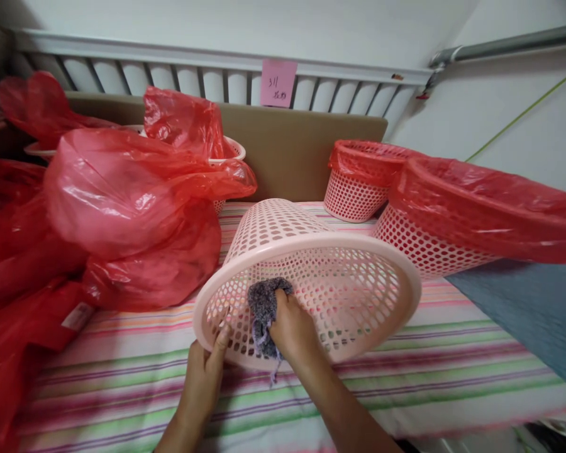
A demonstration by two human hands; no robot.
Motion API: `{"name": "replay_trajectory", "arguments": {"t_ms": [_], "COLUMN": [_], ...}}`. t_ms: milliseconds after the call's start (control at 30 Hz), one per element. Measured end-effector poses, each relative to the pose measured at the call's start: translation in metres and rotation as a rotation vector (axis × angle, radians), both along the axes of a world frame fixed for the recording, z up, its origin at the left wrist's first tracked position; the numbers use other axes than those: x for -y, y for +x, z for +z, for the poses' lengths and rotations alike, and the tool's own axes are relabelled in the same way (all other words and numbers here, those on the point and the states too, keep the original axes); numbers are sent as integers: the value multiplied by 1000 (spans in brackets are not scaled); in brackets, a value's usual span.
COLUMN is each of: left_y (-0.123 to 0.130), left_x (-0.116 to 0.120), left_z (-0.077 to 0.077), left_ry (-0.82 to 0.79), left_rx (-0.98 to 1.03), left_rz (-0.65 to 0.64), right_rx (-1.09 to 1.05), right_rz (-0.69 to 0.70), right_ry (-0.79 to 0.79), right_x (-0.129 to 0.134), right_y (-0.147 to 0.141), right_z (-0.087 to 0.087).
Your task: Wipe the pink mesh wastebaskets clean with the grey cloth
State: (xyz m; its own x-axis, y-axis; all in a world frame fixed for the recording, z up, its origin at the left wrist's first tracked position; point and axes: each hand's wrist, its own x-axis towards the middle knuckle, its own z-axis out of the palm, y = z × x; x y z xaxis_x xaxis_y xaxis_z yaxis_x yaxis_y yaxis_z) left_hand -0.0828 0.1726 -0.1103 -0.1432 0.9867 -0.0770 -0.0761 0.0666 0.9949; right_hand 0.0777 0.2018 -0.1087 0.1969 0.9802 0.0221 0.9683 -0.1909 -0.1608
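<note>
A pale pink perforated plastic basket (283, 245) lies tipped on its side, its mouth facing me. My left hand (207, 362) grips the rim at the lower left, thumb inside and the other fingers mostly hidden behind the wall. Inside the mouth, my right hand (292, 324) is closed on a grey-purple cloth (264, 308), which rests against or near the inner wall; a loose strand hangs down from it. Whether the cloth touches the wall I cannot tell exactly.
Red plastic bags (117, 195) are heaped on the left, some over other baskets. Two pink baskets lined with red bags, a smaller one (353, 195) and a larger one (434, 242), stand at right. Striped cloth (136, 377) covers the surface; a radiator (170, 69) is behind.
</note>
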Motion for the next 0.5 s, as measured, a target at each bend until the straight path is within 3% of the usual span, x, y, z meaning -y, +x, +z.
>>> {"name": "replay_trajectory", "arguments": {"t_ms": [267,500], "left_y": [22,25], "left_x": [10,9], "left_z": [-22,-29], "left_ry": [-221,-225], "left_rx": [170,228], "left_rz": [-207,-177], "right_rx": [-40,-197], "right_rz": [-23,59], "right_ry": [21,37], "right_x": [-1,9], "right_y": [1,-12], "right_z": [-7,2]}}
